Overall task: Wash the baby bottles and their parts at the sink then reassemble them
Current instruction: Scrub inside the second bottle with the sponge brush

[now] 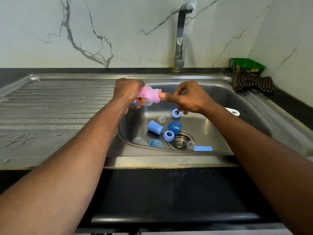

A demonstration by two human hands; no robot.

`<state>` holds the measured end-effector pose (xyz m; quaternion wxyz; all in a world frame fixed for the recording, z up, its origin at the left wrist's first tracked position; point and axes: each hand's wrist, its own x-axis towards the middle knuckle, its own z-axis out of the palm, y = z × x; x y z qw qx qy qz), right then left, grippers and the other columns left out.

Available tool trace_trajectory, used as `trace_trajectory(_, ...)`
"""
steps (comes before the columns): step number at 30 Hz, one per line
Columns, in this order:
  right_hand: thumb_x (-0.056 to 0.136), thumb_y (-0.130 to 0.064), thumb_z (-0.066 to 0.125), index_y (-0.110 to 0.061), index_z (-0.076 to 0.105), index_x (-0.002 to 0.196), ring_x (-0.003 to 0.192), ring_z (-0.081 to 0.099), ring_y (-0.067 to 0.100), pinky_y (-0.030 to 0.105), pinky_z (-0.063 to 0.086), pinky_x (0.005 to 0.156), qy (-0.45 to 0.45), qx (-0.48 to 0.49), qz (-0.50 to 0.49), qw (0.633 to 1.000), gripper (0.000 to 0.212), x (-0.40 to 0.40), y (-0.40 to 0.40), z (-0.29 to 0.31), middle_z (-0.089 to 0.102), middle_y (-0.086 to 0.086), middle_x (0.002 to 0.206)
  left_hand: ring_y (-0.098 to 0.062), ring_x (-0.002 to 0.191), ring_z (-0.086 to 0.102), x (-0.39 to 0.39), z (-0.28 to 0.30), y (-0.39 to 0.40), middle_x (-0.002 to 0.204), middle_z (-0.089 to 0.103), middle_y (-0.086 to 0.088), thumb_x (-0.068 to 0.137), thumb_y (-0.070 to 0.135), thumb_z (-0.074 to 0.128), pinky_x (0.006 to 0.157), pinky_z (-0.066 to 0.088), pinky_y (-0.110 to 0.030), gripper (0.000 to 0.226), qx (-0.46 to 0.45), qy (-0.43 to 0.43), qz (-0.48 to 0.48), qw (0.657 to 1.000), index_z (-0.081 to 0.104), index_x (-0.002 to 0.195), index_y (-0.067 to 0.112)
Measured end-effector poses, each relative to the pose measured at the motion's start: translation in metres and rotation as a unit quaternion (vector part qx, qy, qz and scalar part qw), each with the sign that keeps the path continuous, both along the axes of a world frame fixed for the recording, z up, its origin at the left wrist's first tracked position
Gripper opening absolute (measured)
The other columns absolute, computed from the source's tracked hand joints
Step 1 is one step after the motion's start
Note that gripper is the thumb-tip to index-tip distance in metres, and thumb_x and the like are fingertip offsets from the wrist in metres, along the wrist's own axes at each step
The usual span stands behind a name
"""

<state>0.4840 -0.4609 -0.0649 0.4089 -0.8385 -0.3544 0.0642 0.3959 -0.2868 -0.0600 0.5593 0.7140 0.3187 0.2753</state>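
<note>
Over the steel sink (220, 92), left hand (127, 92) fingers grip the pink bottle (147, 95); right hand (189, 99) thumb presses its mouth, fingers loosely curled.

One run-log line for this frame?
stage: washing | left hand: grips pink bottle | right hand: finger at bottle mouth | blue parts in sink | tap

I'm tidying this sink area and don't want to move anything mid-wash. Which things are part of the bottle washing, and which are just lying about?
Part of the job:
- pink bottle, gripped by the left hand
- right hand at its neck
- blue caps, blue collar rings and clear teats in the sink basin
- tap

Lying about:
- striped cloth
- green box
</note>
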Motion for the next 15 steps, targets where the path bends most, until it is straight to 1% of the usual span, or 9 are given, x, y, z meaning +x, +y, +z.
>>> trace_trajectory(1,0.080,-0.055,0.075,-0.012,0.061,0.074,0.048,0.059,0.014,0.025,0.046,0.052,-0.003,0.001,-0.013,1.000,0.045,0.006,-0.002,-0.002,0.070,0.011,0.062,-0.023,0.034,0.053,-0.001,-0.001,0.007,0.063,0.062,-0.011,0.080,0.023,0.073,0.038,0.043,-0.024,0.017,-0.007,-0.008,0.024,1.000,0.067,0.076,0.008)
trace_trajectory(3,0.085,-0.032,0.077,-0.009,0.064,0.080,0.048,0.060,0.006,0.021,0.046,0.053,0.014,0.033,0.015,0.999,0.027,0.015,-0.009,-0.005,0.070,0.010,0.065,-0.022,0.034,0.053,-0.001,-0.004,0.017,0.064,0.063,-0.010,0.078,0.025,0.076,0.038,0.044,-0.024,0.018,-0.020,-0.021,0.057,0.998,0.064,0.074,0.011)
trace_trajectory(4,0.087,-0.021,0.076,-0.007,0.067,0.082,0.049,0.059,0.002,0.018,0.045,0.053,0.007,0.040,0.039,0.998,0.017,0.015,-0.011,-0.006,0.071,0.010,0.068,-0.021,0.033,0.053,-0.002,-0.007,0.018,0.064,0.062,-0.010,0.077,0.024,0.076,0.037,0.043,-0.023,0.018,-0.027,-0.025,0.063,0.997,0.064,0.075,0.011)
trace_trajectory(5,0.089,-0.014,0.074,-0.005,0.069,0.082,0.048,0.058,-0.001,0.014,0.043,0.052,-0.007,0.044,0.056,0.997,0.012,0.013,-0.011,-0.006,0.071,0.011,0.070,-0.021,0.032,0.052,0.000,-0.008,0.018,0.064,0.062,-0.010,0.076,0.023,0.076,0.037,0.042,-0.022,0.017,-0.031,-0.029,0.062,0.997,0.064,0.076,0.011)
trace_trajectory(7,0.091,-0.012,0.071,-0.007,0.069,0.081,0.045,0.054,-0.002,0.014,0.042,0.049,-0.024,0.062,0.065,0.996,0.012,0.005,-0.004,-0.009,0.070,0.011,0.069,-0.021,0.036,0.053,0.003,-0.012,0.014,0.065,0.061,-0.010,0.075,0.019,0.073,0.037,0.042,-0.021,0.013,-0.036,-0.037,0.057,0.997,0.062,0.077,0.012)
trace_trajectory(9,0.092,-0.014,0.070,-0.008,0.068,0.080,0.044,0.053,0.001,0.015,0.043,0.050,-0.015,0.061,0.065,0.996,0.014,0.000,0.005,-0.010,0.067,0.009,0.064,-0.022,0.040,0.054,0.006,-0.010,0.012,0.065,0.060,-0.009,0.075,0.017,0.070,0.037,0.044,-0.023,0.016,-0.038,-0.046,0.061,0.996,0.054,0.073,0.015)
trace_trajectory(11,0.093,-0.016,0.068,-0.006,0.068,0.081,0.044,0.047,0.006,0.016,0.039,0.046,0.033,0.050,0.075,0.995,0.016,-0.003,0.006,-0.008,0.062,0.006,0.060,-0.021,0.043,0.054,0.005,-0.011,0.013,0.067,0.059,-0.009,0.076,0.016,0.071,0.037,0.042,-0.021,0.021,-0.037,-0.055,0.062,0.996,0.050,0.070,0.015)
trace_trajectory(13,0.096,-0.018,0.065,0.001,0.070,0.089,0.045,0.038,0.012,0.017,0.030,0.040,0.104,0.053,0.071,0.991,0.020,-0.002,0.000,-0.005,0.056,0.005,0.058,-0.020,0.051,0.056,0.008,-0.010,0.014,0.074,0.061,-0.009,0.079,0.017,0.074,0.036,0.041,-0.019,0.025,-0.028,-0.081,0.046,0.995,0.050,0.071,0.015)
trace_trajectory(15,0.100,-0.020,0.058,0.003,0.071,0.099,0.047,0.029,0.012,0.018,0.023,0.039,0.181,0.064,0.074,0.979,0.026,0.000,-0.005,-0.002,0.046,0.004,0.056,-0.019,0.062,0.060,0.010,-0.007,0.010,0.080,0.063,-0.005,0.080,0.024,0.077,0.042,0.045,-0.021,0.024,0.016,-0.149,0.042,0.988,0.055,0.078,0.014)
